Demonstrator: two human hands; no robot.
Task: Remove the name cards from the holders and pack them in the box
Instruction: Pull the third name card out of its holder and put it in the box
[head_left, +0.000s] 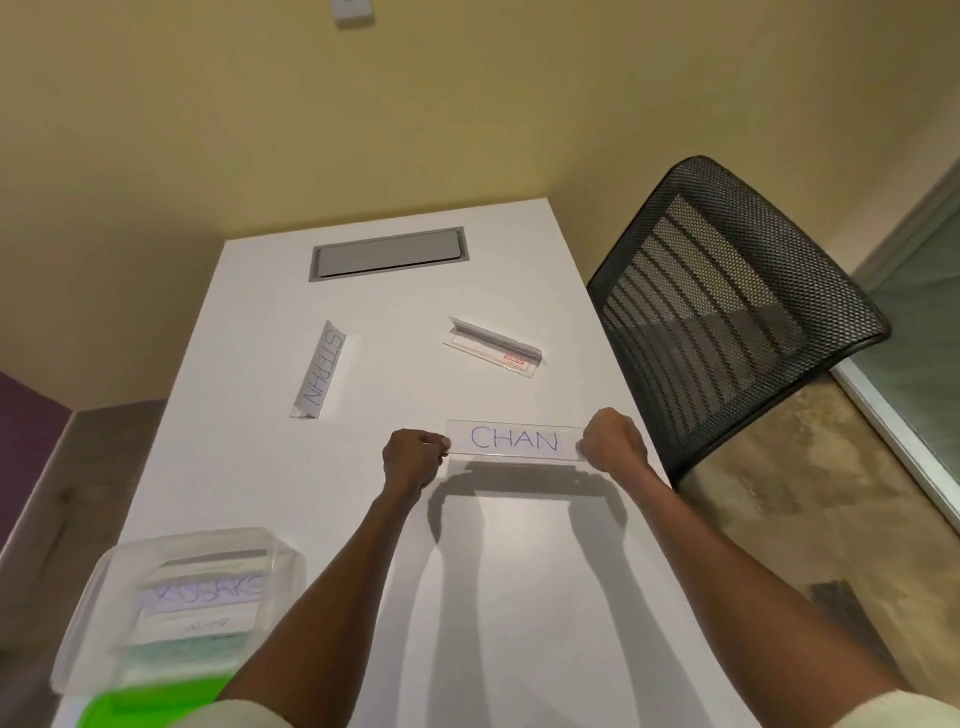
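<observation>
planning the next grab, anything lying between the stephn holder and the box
Nothing lies there: the head view shows only bare white table between the STEPHN holder and the box.

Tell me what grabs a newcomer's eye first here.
The CHAN holder, held above the white table by the left hand and right hand at its ends. Beyond it lies the STEPHN holder; the clear box sits near left.

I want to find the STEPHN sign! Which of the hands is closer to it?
Left. The left hand pinches the CHAN holder's left end, just below and right of the STEPHN holder. The right hand grips the far end.
</observation>
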